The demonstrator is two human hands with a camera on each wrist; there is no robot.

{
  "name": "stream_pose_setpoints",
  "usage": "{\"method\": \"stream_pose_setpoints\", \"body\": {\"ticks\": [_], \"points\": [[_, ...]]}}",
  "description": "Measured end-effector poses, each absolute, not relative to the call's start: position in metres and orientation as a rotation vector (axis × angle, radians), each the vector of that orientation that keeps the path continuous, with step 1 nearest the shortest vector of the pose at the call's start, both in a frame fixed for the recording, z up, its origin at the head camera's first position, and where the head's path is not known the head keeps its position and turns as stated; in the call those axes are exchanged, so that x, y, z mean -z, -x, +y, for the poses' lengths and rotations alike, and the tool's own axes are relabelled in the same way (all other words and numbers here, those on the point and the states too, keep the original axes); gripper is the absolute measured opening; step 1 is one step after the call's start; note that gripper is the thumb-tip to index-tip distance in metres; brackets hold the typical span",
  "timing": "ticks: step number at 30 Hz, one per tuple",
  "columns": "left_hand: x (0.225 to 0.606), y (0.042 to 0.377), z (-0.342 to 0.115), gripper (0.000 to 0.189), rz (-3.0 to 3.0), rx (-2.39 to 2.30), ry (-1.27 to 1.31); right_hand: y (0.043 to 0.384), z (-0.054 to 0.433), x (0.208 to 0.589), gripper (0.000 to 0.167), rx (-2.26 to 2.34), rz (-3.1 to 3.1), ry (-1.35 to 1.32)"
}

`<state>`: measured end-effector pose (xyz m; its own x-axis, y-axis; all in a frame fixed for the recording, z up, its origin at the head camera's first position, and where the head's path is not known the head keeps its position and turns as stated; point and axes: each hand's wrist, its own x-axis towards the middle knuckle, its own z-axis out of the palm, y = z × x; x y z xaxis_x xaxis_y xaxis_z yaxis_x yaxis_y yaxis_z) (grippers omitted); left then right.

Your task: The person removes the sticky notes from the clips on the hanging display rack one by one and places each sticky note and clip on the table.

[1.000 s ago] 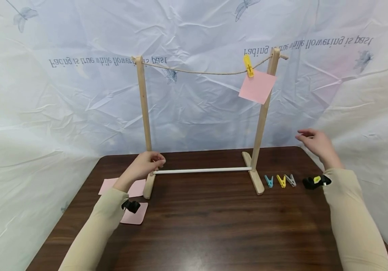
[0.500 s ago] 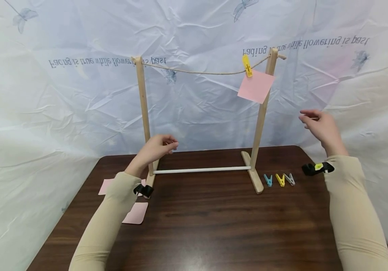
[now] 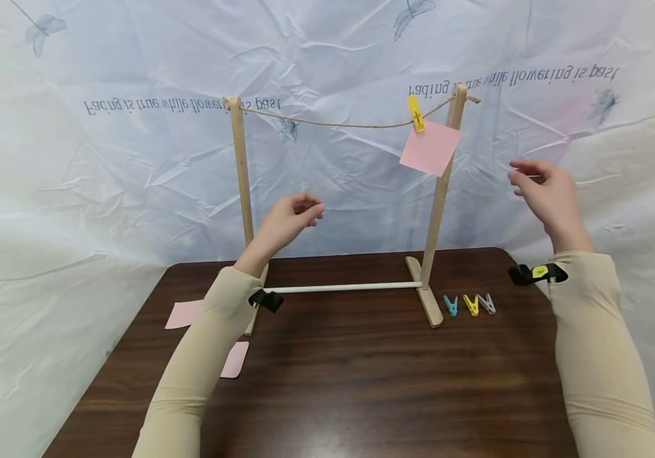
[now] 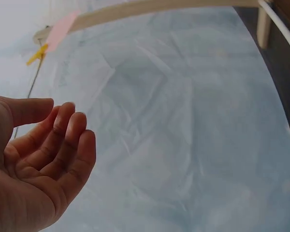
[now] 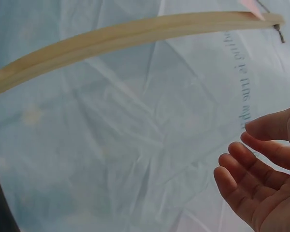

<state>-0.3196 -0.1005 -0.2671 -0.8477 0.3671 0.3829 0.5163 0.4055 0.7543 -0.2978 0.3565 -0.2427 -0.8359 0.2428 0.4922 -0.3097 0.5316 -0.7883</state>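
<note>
My left hand (image 3: 289,219) hovers inside the wooden frame, near its left post (image 3: 241,165), below the sagging string (image 3: 327,123). Its fingers are loosely curled, and in the left wrist view nothing lies between them. To the right of the right post (image 3: 441,197), my right hand (image 3: 551,194) is raised in the air, fingers relaxed and holding nothing. A yellow clothespin (image 3: 416,114) clips a pink paper square (image 3: 432,148) to the string near the right post; the square hangs tilted.
Blue (image 3: 451,305), yellow (image 3: 471,305) and grey clothespins (image 3: 486,303) lie on the dark wooden table (image 3: 362,375) beside the right foot. Pink papers (image 3: 183,314) lie at the left, partly hidden by my left sleeve. A white rod (image 3: 344,287) joins the posts low down.
My left hand has risen and moved right, away from the left foot of the frame. My right hand has risen too. The hung paper and the clothespins stay in place.
</note>
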Motion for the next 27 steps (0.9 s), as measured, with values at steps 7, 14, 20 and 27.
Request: {"method": "stream_pose_setpoints", "body": {"ticks": [7, 14, 20, 27], "points": [[0.250, 0.322, -0.077, 0.024, -2.344, 1.612, 0.900, 0.295, 0.345, 0.219, 0.032, -1.321, -2.123, -0.045], [0.240, 0.323, -0.058, 0.027, -2.316, 1.653, 0.933, 0.292, 0.334, 0.202, 0.029, -1.369, -2.039, -0.065], [0.233, 0.328, -0.040, 0.031, -2.303, 1.684, 0.917, 0.291, 0.324, 0.185, 0.029, -1.364, -2.013, -0.071], [0.231, 0.336, -0.015, 0.027, -2.251, 1.765, 0.929, 0.290, 0.302, 0.164, 0.030, -1.359, -2.004, -0.098]]}}
